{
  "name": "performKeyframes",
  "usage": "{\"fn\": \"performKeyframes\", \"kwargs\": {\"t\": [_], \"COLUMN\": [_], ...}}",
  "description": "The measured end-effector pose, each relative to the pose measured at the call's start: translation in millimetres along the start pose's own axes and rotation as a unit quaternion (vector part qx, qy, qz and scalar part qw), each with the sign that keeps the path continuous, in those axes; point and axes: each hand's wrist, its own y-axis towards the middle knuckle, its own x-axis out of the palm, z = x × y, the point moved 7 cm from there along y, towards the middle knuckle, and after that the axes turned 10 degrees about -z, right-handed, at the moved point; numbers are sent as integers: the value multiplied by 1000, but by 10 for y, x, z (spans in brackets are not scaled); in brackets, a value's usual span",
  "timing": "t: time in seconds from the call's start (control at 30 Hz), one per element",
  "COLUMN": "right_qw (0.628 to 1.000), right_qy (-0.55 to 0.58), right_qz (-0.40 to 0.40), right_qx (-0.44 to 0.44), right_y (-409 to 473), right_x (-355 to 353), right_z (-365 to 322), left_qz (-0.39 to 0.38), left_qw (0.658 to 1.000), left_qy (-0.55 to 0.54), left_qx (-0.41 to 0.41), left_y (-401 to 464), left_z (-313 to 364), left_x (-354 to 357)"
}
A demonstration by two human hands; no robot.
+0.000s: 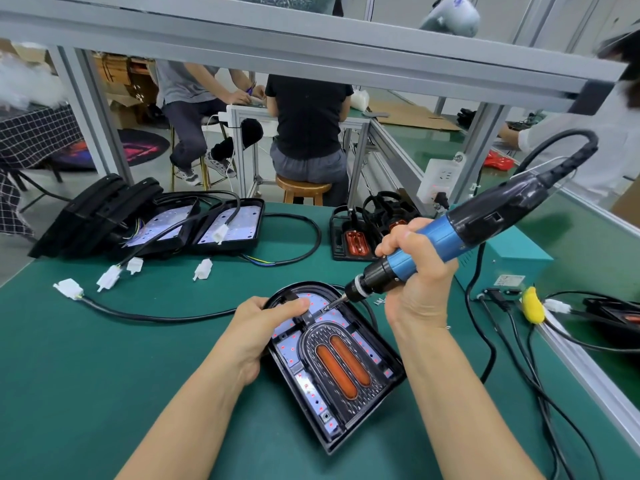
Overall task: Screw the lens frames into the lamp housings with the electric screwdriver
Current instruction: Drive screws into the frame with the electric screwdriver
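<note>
Housing (346,368) lies flat on the desk (104,358), frame (341,367) seated inside. Left hand (266,327) presses its curved end, fingers extended, steadying it. Right hand (420,268) grips the screwdriver (446,233), bit apparently on a screw near that end.

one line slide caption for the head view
Right hand drives electric screwdriver into lens frame; left hand steadies lamp housing.

Black arch-shaped lamp housing (363,341) lies flat on green mat, rounded end away. Lens frame (341,365), black with two orange oval strips, sits inside. Blue-black electric screwdriver (450,233) tilted, bit tip at housing's rounded end.
</note>
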Motion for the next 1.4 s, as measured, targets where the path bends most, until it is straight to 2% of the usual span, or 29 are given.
{"fn": "performKeyframes", "kwargs": {"t": [0.1,0.2,0.37,0.47,0.63,0.77,0.83,1.03,1.13,1.4], "right_qw": [999,995,980,974,983,977,979,988,989,988], "right_qy": [-26,-55,-48,-83,-95,-84,-81,-82,-46,-82], "right_qz": [-27,-85,-163,-187,-129,-142,-135,-49,-53,-92], "right_qx": [-6,0,102,95,88,135,130,119,130,91], "right_y": [-3,-24,36,63,96,110,105,56,60,68], "right_x": [68,153,193,244,193,174,178,65,57,121], "right_z": [-3,10,88,17,-10,6,0,27,35,-4], "left_qz": [1,10,17,12,14,24,26,61,65,73], "left_qw": [1000,1000,1000,1000,1000,999,999,997,996,995], "left_qy": [-3,-5,-16,-20,-15,-13,-15,-41,-42,-40], "left_qx": [5,4,12,19,24,28,29,35,41,48], "left_y": [21,25,43,40,40,50,43,40,31,14], "left_z": [-2,-19,-36,-28,-31,-31,-31,-2,11,24], "left_x": [21,28,20,39,27,22,27,-19,-8,4]}}
